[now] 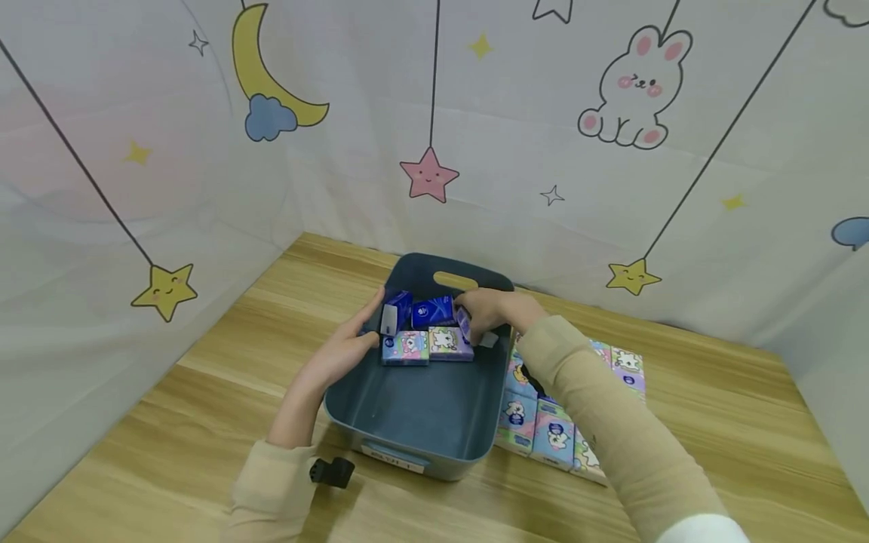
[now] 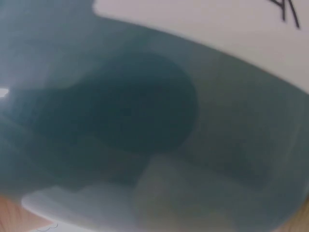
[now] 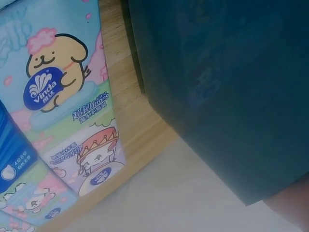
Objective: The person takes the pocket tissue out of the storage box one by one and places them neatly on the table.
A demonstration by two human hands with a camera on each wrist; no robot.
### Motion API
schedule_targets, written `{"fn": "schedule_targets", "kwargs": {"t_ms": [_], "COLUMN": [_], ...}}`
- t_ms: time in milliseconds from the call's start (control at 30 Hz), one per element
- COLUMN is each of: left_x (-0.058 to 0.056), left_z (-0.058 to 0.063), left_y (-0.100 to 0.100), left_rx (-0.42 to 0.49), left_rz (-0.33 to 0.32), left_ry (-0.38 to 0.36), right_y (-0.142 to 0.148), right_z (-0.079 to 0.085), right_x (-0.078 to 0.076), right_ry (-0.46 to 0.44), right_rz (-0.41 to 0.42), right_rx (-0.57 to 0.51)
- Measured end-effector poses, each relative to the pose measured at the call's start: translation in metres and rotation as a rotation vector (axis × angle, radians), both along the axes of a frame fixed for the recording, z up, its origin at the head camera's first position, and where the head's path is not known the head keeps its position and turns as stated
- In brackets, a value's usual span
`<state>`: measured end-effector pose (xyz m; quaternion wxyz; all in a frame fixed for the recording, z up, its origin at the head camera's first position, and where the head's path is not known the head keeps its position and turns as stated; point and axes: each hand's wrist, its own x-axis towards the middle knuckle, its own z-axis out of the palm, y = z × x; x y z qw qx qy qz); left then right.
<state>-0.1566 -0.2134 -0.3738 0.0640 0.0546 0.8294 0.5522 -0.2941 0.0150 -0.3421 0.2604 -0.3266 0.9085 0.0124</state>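
Observation:
A dark blue-grey plastic bin (image 1: pixel 421 411) stands on the wooden table. Inside, toward its far end, lie two pastel cartoon tissue packs (image 1: pixel 405 348) side by side. Behind them is a dark blue tissue pack (image 1: pixel 432 311), and another blue pack (image 1: pixel 400 308) leans at the left wall. My right hand (image 1: pixel 485 311) reaches over the bin's right rim and pinches a purple tissue pack (image 1: pixel 464 324), partly hidden by the fingers. Across the left rim lies my left hand (image 1: pixel 346 347), its fingers fairly straight, close beside the leaning pack. The left wrist view shows the bin's outer wall (image 2: pixel 231 125).
Several cartoon tissue packs (image 1: pixel 553 437) lie in rows right of the bin, partly under my right sleeve; one (image 3: pixel 58 72) shows a yellow dog. A white label (image 1: pixel 392 458) is on the bin's near end. Printed white cloth (image 1: pixel 366 166) hangs around the table.

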Motion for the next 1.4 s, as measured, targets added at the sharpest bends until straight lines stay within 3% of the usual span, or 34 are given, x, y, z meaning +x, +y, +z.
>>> {"fn": "schedule_targets", "kwargs": {"t_ms": [267, 600, 1167, 1400], "left_x": [0.000, -0.002, -0.001, 0.000], "left_z": [0.002, 0.000, 0.005, 0.009], "left_y": [0.002, 0.001, 0.003, 0.005], "left_rx": [0.003, 0.001, 0.008, 0.000], "left_rz": [0.001, 0.004, 0.001, -0.002], "left_ry": [0.005, -0.005, -0.017, -0.026], "right_y": [-0.001, 0.009, 0.030, 0.036], "right_z": [0.002, 0.006, 0.020, 0.027], "right_x": [0.013, 0.026, 0.064, 0.080], "right_ry": [0.002, 0.112, 0.187, 0.266], "right_rz": [-0.024, 0.071, 0.013, 0.042], "right_rx": [-0.065, -0.235, -0.508, -0.573]}}
